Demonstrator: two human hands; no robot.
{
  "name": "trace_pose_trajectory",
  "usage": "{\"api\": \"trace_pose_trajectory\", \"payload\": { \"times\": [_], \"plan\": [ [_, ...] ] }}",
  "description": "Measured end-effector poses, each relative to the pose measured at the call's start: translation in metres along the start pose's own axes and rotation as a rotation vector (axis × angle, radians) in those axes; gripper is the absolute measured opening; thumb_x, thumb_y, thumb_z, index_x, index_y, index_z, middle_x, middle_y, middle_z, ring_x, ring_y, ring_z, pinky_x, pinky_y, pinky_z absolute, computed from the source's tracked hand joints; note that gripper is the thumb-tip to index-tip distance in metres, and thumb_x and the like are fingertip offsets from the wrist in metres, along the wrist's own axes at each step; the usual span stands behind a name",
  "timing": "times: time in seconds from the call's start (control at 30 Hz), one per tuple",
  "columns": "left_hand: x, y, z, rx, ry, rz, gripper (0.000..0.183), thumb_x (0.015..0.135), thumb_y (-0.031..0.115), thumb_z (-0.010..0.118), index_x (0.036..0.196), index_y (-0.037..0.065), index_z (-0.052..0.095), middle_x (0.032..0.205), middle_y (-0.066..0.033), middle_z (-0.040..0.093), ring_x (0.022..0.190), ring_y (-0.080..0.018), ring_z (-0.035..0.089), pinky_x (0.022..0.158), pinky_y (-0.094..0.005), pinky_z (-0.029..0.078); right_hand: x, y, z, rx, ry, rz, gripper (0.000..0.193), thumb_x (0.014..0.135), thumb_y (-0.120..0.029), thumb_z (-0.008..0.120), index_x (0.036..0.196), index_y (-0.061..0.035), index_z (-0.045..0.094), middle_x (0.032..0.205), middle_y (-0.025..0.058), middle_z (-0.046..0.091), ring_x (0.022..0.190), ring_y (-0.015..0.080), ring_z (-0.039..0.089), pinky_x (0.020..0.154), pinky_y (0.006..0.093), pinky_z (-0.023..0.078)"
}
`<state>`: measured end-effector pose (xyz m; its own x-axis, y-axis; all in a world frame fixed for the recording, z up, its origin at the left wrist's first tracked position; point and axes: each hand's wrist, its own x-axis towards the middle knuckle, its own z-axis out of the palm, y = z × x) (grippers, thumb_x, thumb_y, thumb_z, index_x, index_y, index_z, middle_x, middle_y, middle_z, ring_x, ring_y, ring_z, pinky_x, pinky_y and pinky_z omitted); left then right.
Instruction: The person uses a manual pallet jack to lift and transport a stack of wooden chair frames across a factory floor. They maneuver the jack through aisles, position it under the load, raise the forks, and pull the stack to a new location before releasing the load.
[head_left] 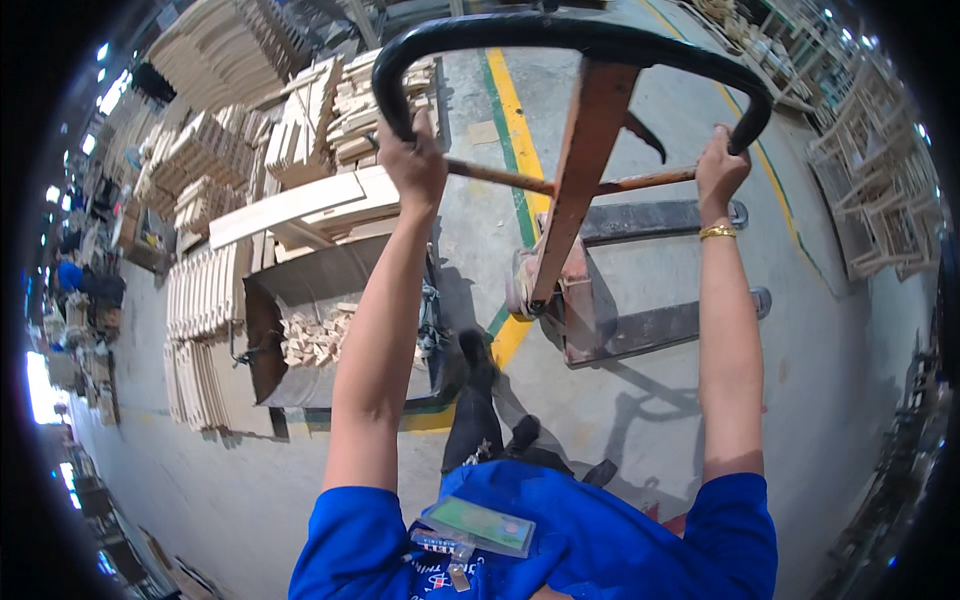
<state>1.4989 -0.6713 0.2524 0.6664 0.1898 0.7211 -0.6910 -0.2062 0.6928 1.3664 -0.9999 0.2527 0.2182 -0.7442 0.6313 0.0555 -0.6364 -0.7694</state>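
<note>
Both arms reach forward to the black looped handle (560, 32) of a pallet jack. My left hand (413, 165) is closed around the lower left end of the loop. On the other side, my right hand (721, 172) grips the lower right end, with a gold band at the wrist. An orange-brown shaft (585, 150) runs from the handle down to the jack's base. Two dark forks (650, 325) lie low over the floor, pointing right, with no load on them. A small dark lever (647, 138) hangs beneath the handle.
At the left, a dark open bin (265, 340) holds small wood offcuts (315, 335). Stacked wooden parts (205, 290) stand around and behind it. Wooden frames (885, 180) line the right side. Yellow and green floor stripes (515, 120) pass beside the jack.
</note>
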Motion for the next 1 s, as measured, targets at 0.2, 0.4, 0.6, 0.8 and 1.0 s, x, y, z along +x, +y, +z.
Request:
{"api": "trace_pose_trajectory", "payload": {
  "times": [0.2,0.4,0.6,0.8,1.0],
  "plan": [
    [0.054,-0.065,0.062,-0.104,-0.010,-0.046,0.014,0.080,0.010,0.057,0.078,0.002,0.045,0.052,-0.0124,0.051,0.046,-0.0228,0.055,0.044,-0.0323,0.040,0.057,0.016,0.096,0.062,-0.022,0.091,0.019,0.080,-0.015,0.051,0.075,0.0003,0.061,0.051,0.0010,0.048,0.042,0.0107,0.045,0.041,0.0270,0.037],
    [0.105,-0.135,0.122,-0.156,-0.092,-0.111,0.016,0.079,0.014,0.057,0.080,0.003,0.045,0.053,-0.0167,0.049,0.049,-0.0346,0.054,0.044,-0.0368,0.040,0.072,0.027,0.155,0.049,-0.060,0.118,0.019,0.083,-0.013,0.045,0.081,0.0024,0.056,0.051,0.0009,0.043,0.041,0.0083,0.042,0.039,0.0219,0.036],
    [0.164,-0.199,0.200,-0.137,-0.124,-0.079,0.018,0.076,0.013,0.057,0.082,0.002,0.045,0.061,-0.0216,0.053,0.061,-0.0412,0.054,0.050,-0.0437,0.041,0.117,0.057,0.227,-0.057,-0.008,0.054,0.019,0.080,-0.012,0.045,0.076,0.0031,0.055,0.044,0.0025,0.041,0.038,0.0117,0.041,0.040,0.0253,0.036],
    [0.214,-0.248,0.284,-0.097,-0.194,-0.179,0.019,0.079,0.013,0.051,0.090,-0.002,0.053,0.069,-0.0246,0.055,0.066,-0.0400,0.055,0.057,-0.0439,0.043,0.165,0.091,0.291,0.048,0.125,0.119,0.016,0.080,-0.012,0.048,0.076,0.0017,0.056,0.045,0.0028,0.043,0.036,0.0116,0.041,0.039,0.0247,0.035],
    [0.270,-0.296,0.370,-0.079,-0.172,-0.038,0.018,0.076,0.013,0.057,0.085,0.002,0.046,0.065,-0.0221,0.055,0.063,-0.0414,0.054,0.053,-0.0423,0.042,0.209,0.122,0.346,0.064,0.190,0.100,0.016,0.082,-0.014,0.052,0.079,0.0007,0.056,0.048,0.0014,0.044,0.038,0.0097,0.042,0.038,0.0240,0.034]
  ]
}}
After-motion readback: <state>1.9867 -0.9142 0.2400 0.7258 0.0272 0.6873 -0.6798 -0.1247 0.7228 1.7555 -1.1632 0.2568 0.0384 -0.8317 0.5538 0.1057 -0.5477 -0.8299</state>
